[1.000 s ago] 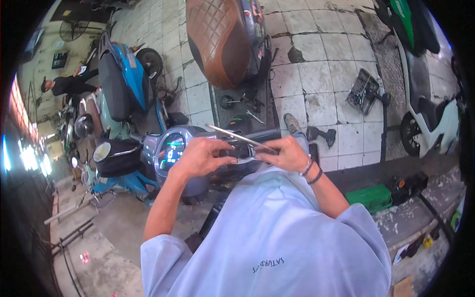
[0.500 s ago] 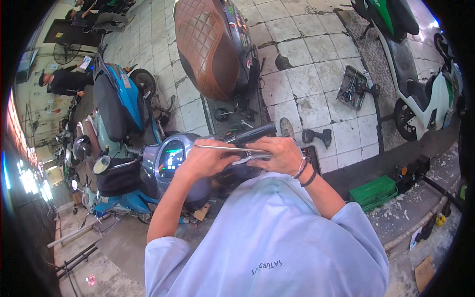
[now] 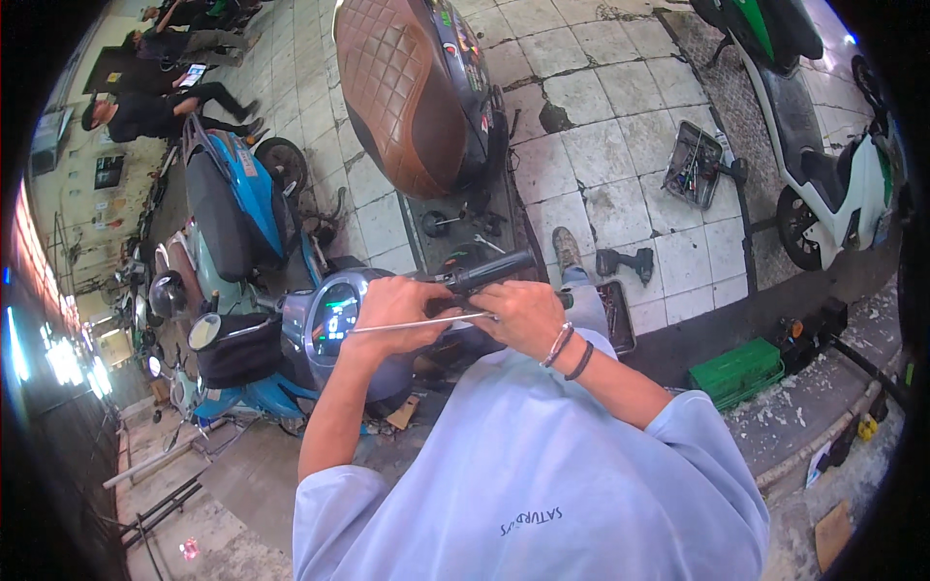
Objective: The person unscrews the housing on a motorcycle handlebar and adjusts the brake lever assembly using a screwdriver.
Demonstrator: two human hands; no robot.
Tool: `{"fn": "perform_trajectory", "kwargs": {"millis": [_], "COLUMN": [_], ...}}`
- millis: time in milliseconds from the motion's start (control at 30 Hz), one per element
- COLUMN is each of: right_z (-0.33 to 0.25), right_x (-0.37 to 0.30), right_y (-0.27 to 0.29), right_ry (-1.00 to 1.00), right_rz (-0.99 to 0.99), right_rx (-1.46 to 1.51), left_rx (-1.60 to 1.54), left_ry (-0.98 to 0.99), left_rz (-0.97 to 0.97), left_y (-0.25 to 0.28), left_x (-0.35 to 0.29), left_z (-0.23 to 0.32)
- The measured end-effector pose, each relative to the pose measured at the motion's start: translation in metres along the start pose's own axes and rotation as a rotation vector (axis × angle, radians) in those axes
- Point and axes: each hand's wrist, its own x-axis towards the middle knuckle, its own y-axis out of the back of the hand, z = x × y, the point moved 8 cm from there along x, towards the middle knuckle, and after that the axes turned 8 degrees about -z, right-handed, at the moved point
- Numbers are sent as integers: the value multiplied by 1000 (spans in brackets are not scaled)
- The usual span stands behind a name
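Rod [image 3: 417, 322], thin and pale, sat pinched in the fingers of the right hand [image 3: 524, 318], its long axis running left and slightly near, so that its free end crossed in front of the left hand [image 3: 395, 305]. The right hand was nearer its held end. Left fingers were curled beside the scooter's black handlebar grip [image 3: 494, 271], which lay just on the far side of both hands; whether they clasped anything, I couldn't tell. The lit dashboard [image 3: 337, 312] stood just to their left.

A second earlier the rod had slanted toward the far left; now it had swung to the near side, and the right hand had drawn closer to the left.
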Motion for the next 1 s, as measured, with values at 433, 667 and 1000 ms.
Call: {"fn": "perform_trajectory", "kwargs": {"millis": [433,667,1000], "right_z": [4,-3,-9], "right_x": [0,-2,-4], "right_y": [-6,-2,4], "right_ry": [-54,5,-8], "right_rz": [-81,45,85], "right_rx": [-2,5,-35], "left_rx": [-78,-182,-280], "left_ry": [19,113,121], "left_rz": [263,296,345], "left_y": [-13,-17,-28], "left_x": [-4,-9,-1], "left_z": [1,-4,-5]}}
